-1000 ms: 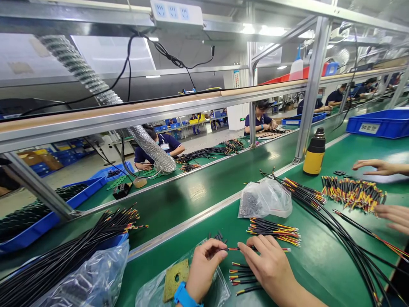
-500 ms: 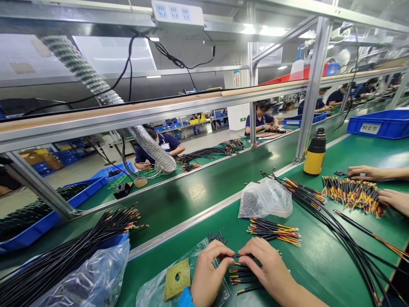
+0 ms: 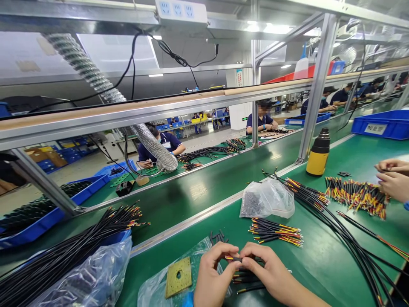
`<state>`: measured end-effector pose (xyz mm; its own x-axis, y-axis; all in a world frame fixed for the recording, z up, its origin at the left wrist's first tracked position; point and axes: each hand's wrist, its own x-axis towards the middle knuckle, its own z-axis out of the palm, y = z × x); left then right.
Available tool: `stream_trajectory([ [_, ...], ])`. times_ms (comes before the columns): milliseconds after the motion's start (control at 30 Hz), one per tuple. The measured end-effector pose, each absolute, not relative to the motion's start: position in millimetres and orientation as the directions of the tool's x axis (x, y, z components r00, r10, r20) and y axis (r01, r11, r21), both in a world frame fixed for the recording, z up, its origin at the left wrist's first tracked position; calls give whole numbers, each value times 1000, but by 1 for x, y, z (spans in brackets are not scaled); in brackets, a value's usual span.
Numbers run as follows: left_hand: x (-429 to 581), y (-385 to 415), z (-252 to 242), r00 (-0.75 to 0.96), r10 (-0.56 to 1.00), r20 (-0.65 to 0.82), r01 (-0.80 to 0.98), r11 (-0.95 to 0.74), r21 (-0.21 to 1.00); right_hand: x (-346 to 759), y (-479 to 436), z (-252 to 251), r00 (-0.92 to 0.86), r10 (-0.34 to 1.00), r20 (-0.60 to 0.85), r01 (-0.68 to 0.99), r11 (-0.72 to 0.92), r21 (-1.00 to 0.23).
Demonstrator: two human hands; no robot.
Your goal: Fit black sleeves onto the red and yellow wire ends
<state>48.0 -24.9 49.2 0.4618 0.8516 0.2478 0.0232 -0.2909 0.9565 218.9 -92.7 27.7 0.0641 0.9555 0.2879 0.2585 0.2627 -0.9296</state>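
Observation:
Fingertips of my left hand [image 3: 214, 273] and my right hand [image 3: 270, 268] meet, both pinching a short black cable [image 3: 235, 259] with red and yellow wire ends. My fingers cover most of it. Under my hands lie several more short cables [image 3: 244, 279], partly hidden by the right hand. Small black tube pieces [image 3: 218, 236] are scattered just beyond the left hand. To its left, a yellow sponge [image 3: 178, 277] with a hole rests on a clear plastic bag [image 3: 153, 294]. A bundle of short black cables [image 3: 276, 231] with coloured ends lies beyond my right hand.
A zip bag of small black parts [image 3: 255, 200], a yellow heat gun [image 3: 318, 155] standing nozzle up and long black cables [image 3: 348, 243] lie ahead and right. Long cables [image 3: 64, 256] fill the left. A co-worker's hands [image 3: 394, 179] are by a cable pile [image 3: 356, 196].
My fingertips have drawn closer together, and the cable's coloured wire end now shows between them. The co-worker's hands at right have lifted from the pile and come together near the frame's edge.

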Motion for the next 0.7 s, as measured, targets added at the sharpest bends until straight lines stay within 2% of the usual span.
stream_trajectory([
  [167,47,-33,53,500,780,376,68,-468,881,220,-91,22,29,946,322,126,316,-940],
  [300,47,-42,58,501,741,447,61,-546,836,222,-90,18,-17,949,315,9,315,-949],
  [500,48,-50,66,476,795,376,104,-476,873,221,-92,24,-41,958,285,-67,282,-957],
  [700,51,-50,72,429,846,317,109,-397,911,222,-93,26,-56,958,282,-14,282,-959],
])
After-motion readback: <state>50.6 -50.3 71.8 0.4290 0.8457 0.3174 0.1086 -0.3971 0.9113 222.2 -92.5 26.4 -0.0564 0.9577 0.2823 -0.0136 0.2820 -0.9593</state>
